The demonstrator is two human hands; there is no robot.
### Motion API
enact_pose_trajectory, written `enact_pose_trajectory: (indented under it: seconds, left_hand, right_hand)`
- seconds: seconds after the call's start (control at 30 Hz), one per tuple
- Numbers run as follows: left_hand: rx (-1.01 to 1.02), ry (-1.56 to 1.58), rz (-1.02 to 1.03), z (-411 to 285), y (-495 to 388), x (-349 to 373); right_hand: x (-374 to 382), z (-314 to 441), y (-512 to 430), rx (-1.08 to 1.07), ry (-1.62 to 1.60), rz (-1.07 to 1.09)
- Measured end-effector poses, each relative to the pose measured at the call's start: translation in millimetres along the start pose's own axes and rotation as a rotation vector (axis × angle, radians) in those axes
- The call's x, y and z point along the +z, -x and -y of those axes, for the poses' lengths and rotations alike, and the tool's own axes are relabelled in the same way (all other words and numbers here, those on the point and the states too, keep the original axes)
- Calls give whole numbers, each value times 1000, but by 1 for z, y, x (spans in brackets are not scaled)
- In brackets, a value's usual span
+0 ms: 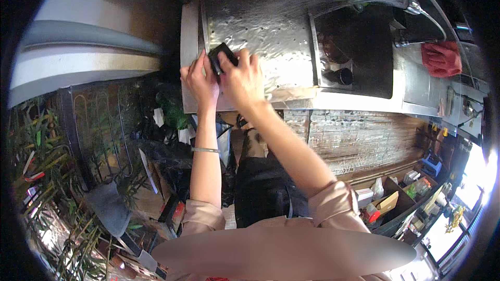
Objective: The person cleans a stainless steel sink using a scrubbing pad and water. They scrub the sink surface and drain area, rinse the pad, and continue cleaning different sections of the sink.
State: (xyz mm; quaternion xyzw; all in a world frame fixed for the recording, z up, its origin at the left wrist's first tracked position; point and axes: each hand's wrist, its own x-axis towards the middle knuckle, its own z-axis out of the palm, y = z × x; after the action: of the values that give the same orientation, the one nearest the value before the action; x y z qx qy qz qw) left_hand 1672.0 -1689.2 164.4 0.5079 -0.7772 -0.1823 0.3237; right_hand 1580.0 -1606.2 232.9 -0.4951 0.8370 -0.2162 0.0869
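Both of my hands are at the front left part of a wet metal sink surface (265,39) dotted with small holes. A small black block-shaped object (229,51) is between them; its exact kind cannot be told. My left hand (201,80) grips its left side, close to the raised metal rim (204,19). From the right, my right hand (246,80) holds it with the fingers bent over its top. Water sprays leftward from a faucet head (413,6) and spreads over the metal.
Right of a metal divider (313,47) lies a dark basin with a black cup (344,76) on its side. A red cloth (441,58) hangs farther right. Leafy plants (47,140) and a metal gate stand at left. A divided wooden box (390,203) holds several small goods at lower right.
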Motion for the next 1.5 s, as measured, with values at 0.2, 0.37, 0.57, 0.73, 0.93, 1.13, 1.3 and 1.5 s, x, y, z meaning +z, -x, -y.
enact_pose_trajectory:
  seconds: [0.2,0.37,0.57,0.73,0.93,1.13,1.3,1.5]
  left_hand:
    - [36,20,-43,1,2,0]
    - [3,11,-28,1,3,0]
    - [57,5,-74,-2,3,-2]
    - [83,44,-67,-3,1,-3]
    - [98,-62,-18,-9,-2,-8]
    - [82,-243,27,-22,-1,-11]
    - [96,-448,20,-32,4,-11]
    - [-50,-578,81,-31,10,-10]
  right_hand:
    - [-36,-67,53,-21,115,-112]
    - [-53,-122,36,-43,267,-218]
    - [-52,-123,-78,46,340,-151]
    - [-80,-142,-90,104,-85,-212]
    - [-124,-257,-56,636,-401,-252]
    - [-26,-343,-96,753,-139,247]
    - [107,-368,-109,353,349,497]
    - [76,-362,-120,674,-226,244]
